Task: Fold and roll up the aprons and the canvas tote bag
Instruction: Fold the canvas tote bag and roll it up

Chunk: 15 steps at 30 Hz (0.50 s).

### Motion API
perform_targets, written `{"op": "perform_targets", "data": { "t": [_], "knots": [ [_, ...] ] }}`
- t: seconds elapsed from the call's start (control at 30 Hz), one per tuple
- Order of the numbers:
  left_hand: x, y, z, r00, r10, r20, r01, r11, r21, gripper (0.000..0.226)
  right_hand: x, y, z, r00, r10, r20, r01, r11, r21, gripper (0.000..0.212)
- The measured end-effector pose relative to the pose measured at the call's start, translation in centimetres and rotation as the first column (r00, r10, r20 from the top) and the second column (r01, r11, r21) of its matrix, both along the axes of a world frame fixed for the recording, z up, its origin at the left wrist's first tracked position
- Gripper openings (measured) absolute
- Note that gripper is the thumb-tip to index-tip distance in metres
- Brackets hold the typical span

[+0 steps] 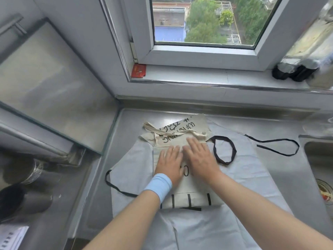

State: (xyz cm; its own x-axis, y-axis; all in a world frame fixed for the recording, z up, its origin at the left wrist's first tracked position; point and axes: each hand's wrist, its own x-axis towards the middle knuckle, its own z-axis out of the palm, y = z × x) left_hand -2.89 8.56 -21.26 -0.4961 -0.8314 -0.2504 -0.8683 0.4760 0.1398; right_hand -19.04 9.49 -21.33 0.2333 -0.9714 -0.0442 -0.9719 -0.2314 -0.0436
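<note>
A cream canvas tote bag [189, 127] with black lettering lies folded lengthwise on top of a pale blue-grey apron [252, 170] spread flat on the steel counter. Its cream handles [162, 130] lie across the far end. My left hand [170, 162], with a light blue wristband, and my right hand [200, 156] press flat side by side on the bag's middle, fingers spread and pointing away from me. The apron's black neck loop [225, 150] lies just right of my right hand. Black ties [281, 147] trail off to the right and to the left [115, 186].
The steel counter [270, 123] meets a wall and a windowsill at the back. A sink [322, 159] lies at the right edge. Dark metal cups [21, 192] stand at the lower left. A red packet [138, 70] and dark cylinders [295, 70] sit on the sill.
</note>
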Motion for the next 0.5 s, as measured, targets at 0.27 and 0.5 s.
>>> {"op": "perform_targets", "data": {
  "t": [0.27,0.5],
  "knots": [
    [5.2,2.9,-1.3,0.985,0.114,0.131,-0.122,0.991,0.053,0.073,-2.7,5.4,-2.5,0.991,-0.127,-0.046,0.132,0.982,0.136,0.070],
    [3.9,4.9,1.4,0.997,0.010,0.071,-0.004,0.996,-0.087,0.045,-0.9,6.4,0.3,0.982,0.167,-0.083,-0.164,0.985,0.042,0.050]
  ]
}}
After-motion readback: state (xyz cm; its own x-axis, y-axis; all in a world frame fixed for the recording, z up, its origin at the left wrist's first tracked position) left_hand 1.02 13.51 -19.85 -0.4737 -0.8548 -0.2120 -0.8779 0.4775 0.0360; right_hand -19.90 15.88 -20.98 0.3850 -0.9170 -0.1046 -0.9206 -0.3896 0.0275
